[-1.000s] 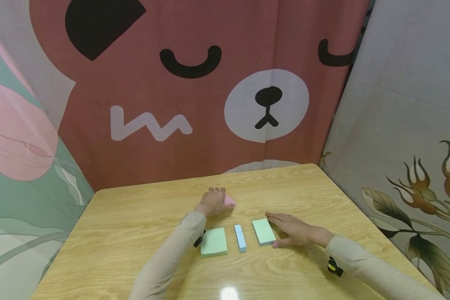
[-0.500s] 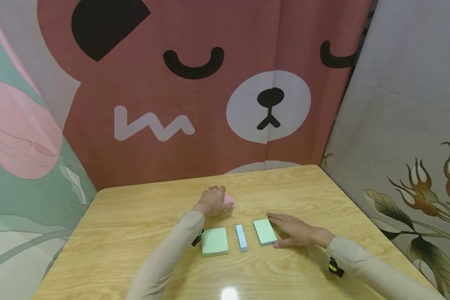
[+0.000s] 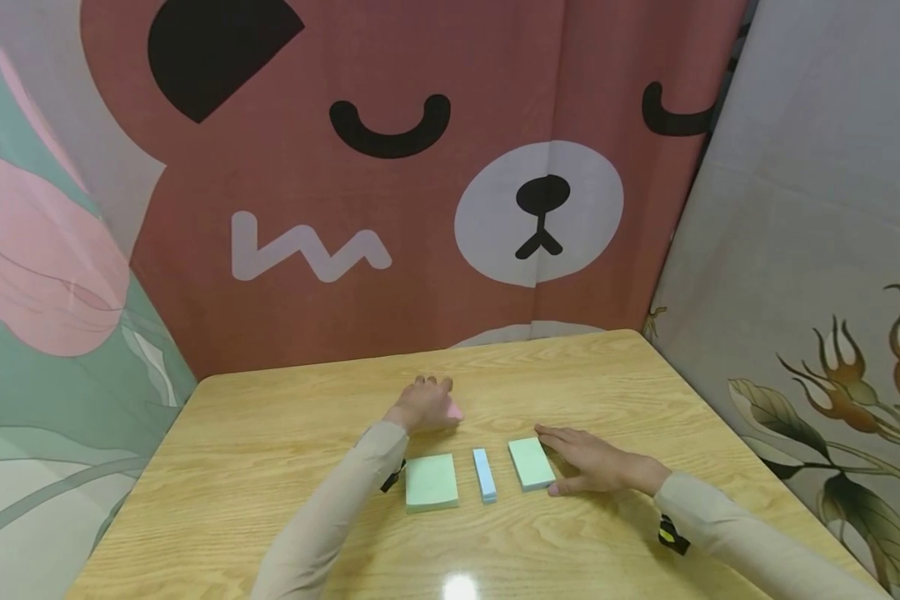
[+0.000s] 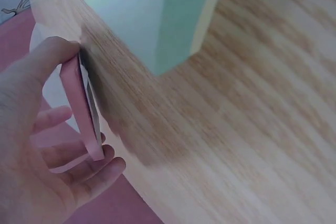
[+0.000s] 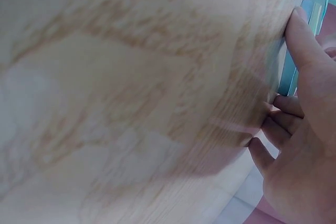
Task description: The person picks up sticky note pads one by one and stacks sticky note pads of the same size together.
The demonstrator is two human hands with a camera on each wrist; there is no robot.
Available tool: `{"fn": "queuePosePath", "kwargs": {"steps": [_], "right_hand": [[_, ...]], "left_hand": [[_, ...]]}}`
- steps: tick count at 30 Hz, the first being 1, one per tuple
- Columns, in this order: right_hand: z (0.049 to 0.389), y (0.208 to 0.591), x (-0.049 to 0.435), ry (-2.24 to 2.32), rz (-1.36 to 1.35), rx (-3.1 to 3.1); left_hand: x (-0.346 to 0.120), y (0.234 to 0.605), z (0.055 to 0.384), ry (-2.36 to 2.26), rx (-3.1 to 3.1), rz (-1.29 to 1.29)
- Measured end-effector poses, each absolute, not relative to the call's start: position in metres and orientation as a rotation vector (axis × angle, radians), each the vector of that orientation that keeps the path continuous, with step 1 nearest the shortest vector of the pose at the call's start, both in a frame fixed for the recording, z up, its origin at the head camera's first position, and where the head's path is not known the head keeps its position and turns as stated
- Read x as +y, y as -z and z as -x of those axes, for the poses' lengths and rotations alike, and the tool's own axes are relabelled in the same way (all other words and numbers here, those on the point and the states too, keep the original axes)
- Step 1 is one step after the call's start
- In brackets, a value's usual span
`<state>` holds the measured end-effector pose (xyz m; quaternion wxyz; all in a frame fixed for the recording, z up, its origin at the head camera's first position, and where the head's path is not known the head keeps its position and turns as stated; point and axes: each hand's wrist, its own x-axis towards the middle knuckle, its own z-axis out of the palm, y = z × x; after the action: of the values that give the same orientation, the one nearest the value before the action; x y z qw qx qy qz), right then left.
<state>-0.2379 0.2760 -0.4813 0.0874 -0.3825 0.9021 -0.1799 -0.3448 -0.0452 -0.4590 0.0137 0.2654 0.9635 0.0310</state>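
My left hand [image 3: 422,404] pinches a pink sticky-note pad [image 4: 84,106] between thumb and fingers, behind the other pads. In the left wrist view the pad is tilted on edge; in the head view the hand hides most of it. A square green sticky-note pad [image 3: 431,482] lies near the left wrist. Right of it is a narrow blue pad [image 3: 484,475], then a smaller pad, green on top with a bluish side [image 3: 531,463]. My right hand [image 3: 588,460] rests beside this last pad, fingers fairly straight, thumb by its near right corner and fingertips by its far edge.
The pads lie in a row on a wood-grain table [image 3: 270,467]. Behind the table hangs a red-brown curtain [image 3: 420,308] with a bear face, and a pale flowered curtain [image 3: 780,250] hangs along the right edge.
My left hand has shifted slightly left, and less of the pink pad shows beside it. The right hand and the three pads in the row have stayed in place.
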Motion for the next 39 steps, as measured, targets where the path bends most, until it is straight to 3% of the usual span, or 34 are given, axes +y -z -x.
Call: {"fn": "queuePosePath", "kwargs": {"steps": [39], "right_hand": [[0.2371,0.4808,0.2743,0.527,1.151,2.694]], "left_hand": [[-0.0515,0.4568,0.3371,-0.124,3.033,-0.899]]}}
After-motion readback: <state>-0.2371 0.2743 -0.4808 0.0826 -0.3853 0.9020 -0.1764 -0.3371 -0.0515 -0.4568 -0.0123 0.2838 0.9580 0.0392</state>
